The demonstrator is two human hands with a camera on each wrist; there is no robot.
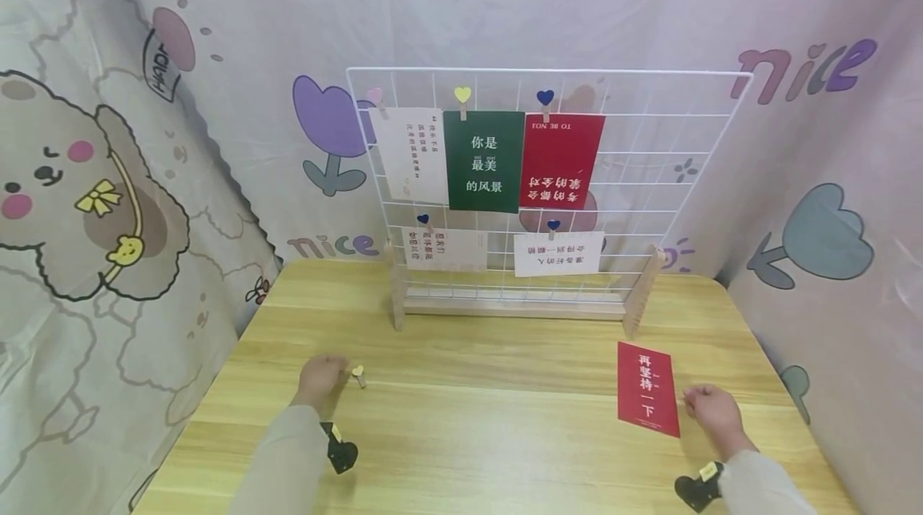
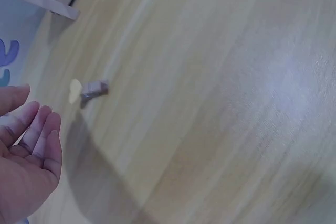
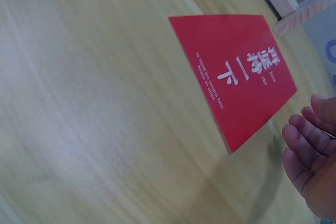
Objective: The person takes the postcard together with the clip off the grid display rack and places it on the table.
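Observation:
A small wooden clip with a pale yellow heart (image 1: pixel 359 376) lies on the table at the left. Just left of it is my left hand (image 1: pixel 320 379), fingers loosely bent and holding nothing; in the left wrist view a gap separates the fingertips from the clip (image 2: pixel 95 88). On the right lies a red card (image 1: pixel 648 388) with white characters. My right hand (image 1: pixel 715 414) is beside the card's right edge. In the right wrist view its loosely curled fingers (image 3: pixel 296 142) hold nothing and are apart from the card (image 3: pixel 241 77).
A white wire grid (image 1: pixel 671 154) in a wooden stand (image 1: pixel 515 307) rises at the back of the table. Heart clips hold several cards on it, among them a green card (image 1: pixel 483 162) and a red one (image 1: pixel 562 158). Patterned cloth (image 1: pixel 288 2) hangs behind and at the sides.

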